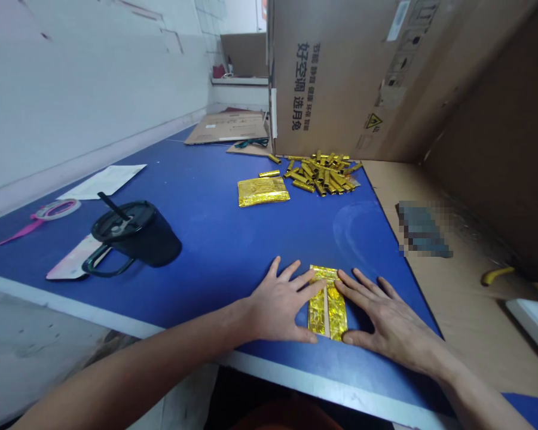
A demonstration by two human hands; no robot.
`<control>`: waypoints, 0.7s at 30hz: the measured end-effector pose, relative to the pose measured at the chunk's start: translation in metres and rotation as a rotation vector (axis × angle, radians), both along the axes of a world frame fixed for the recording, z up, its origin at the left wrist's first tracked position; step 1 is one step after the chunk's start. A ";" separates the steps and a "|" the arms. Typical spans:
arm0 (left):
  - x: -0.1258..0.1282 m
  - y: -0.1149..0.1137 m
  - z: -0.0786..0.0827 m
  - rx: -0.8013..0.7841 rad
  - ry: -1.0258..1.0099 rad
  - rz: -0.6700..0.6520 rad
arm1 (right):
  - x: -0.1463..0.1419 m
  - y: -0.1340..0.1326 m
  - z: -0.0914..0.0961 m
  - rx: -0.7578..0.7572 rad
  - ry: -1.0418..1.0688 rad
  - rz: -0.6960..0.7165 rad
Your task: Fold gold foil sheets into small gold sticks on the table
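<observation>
I see left hand [280,306] and right hand [385,325] flat, fingers wide, touching the foil [333,313] from 9 and 3 o'clock; rolls [325,173] at 12 on the bench [224,230]

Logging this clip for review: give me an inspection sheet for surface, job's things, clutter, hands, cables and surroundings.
Surface: blue tabletop, brown cardboard sheet along its right side.
Job's things: gold foil sheet with a pale strip down its middle, near the front edge; stack of gold foil and pile of gold rolls farther back.
Clutter: black lidded cup with straw, tape roll, white paper, all at left.
Hands: left hand and right hand flat and open, fingers on the foil sheet's sides.
Cables: none clear; a dark looped strap lies by the cardboard box.
Surroundings: the cardboard box, large and printed, stands behind; white wall at left.
</observation>
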State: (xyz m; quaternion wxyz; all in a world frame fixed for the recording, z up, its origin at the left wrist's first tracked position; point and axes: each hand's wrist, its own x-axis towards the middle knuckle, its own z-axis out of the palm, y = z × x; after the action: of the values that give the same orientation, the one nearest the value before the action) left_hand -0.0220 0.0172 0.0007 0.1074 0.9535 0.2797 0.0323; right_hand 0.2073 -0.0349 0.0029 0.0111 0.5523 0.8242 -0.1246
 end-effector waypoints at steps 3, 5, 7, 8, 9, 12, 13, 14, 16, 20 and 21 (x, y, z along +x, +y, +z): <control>0.000 -0.001 0.000 0.003 0.033 -0.026 | -0.001 0.000 0.001 -0.001 0.028 -0.002; -0.001 -0.001 0.000 0.008 0.040 -0.050 | 0.000 -0.003 0.003 0.015 0.073 0.008; -0.002 -0.001 0.000 0.011 0.036 -0.064 | 0.000 -0.008 0.005 0.032 0.122 0.035; -0.002 -0.001 0.000 0.010 0.032 -0.067 | 0.000 -0.011 0.006 0.040 0.139 0.054; -0.002 -0.001 -0.001 0.009 0.028 -0.066 | -0.001 -0.014 0.007 0.050 0.148 0.076; -0.001 -0.001 -0.001 0.010 0.019 -0.059 | -0.003 -0.022 0.010 0.108 0.127 0.139; -0.001 -0.001 -0.001 0.010 0.016 -0.056 | -0.005 -0.024 0.011 0.135 0.110 0.160; -0.001 -0.001 -0.001 0.009 0.015 -0.056 | -0.006 -0.025 0.012 0.165 0.094 0.182; 0.000 -0.001 -0.001 0.006 0.015 -0.057 | -0.009 -0.026 0.013 0.223 0.073 0.222; 0.000 -0.001 -0.001 -0.004 0.021 -0.053 | -0.011 -0.025 0.011 0.289 0.095 0.282; 0.000 -0.001 -0.001 -0.007 0.023 -0.050 | -0.012 -0.025 0.010 0.295 0.106 0.293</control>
State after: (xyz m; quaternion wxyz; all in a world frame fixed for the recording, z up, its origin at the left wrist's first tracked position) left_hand -0.0219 0.0164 0.0001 0.1084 0.9602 0.2569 0.0176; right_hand 0.1956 -0.0597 0.0131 -0.0953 0.4148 0.9045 -0.0284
